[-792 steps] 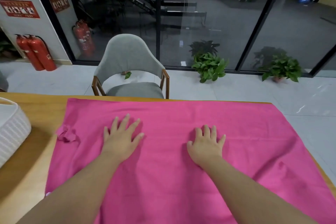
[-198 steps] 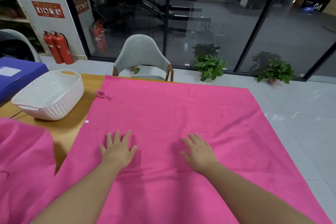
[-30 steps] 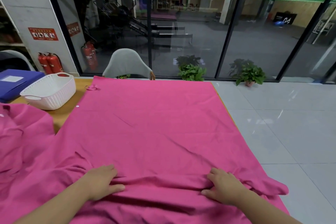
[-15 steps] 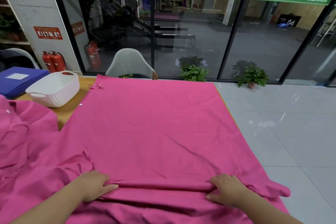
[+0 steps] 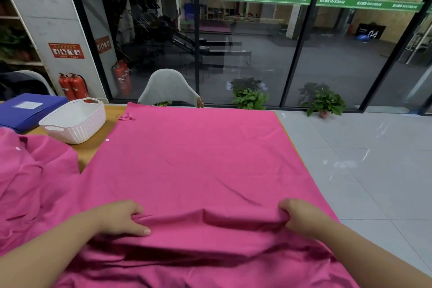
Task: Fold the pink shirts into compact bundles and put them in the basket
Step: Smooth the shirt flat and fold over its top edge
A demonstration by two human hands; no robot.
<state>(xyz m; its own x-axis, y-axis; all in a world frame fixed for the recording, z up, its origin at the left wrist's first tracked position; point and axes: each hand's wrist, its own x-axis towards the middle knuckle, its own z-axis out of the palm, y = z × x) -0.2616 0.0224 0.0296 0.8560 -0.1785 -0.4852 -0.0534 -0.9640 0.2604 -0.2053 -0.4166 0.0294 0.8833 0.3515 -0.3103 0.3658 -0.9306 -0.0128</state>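
I count two pink shirts. One pink shirt (image 5: pixel 198 166) lies spread over most of the table (image 5: pixel 93 147), its near edge bunched into a raised fold. My left hand (image 5: pixel 121 217) pinches that fold, fingers curled under, thumb on top; my right hand (image 5: pixel 301 216) grips the same fold at its other end, fingers closed into the cloth. The second shirt (image 5: pixel 30 175) sits crumpled at the table's left side, touching the first. One white basket (image 5: pixel 74 121) stands further back on the left — nothing visible inside it. Beside it lies one blue folder (image 5: pixel 23 110). Beyond the table: one grey chair (image 5: pixel 168 87), two potted plants (image 5: pixel 251 98), two red extinguishers (image 5: pixel 73 85) by the pillar.
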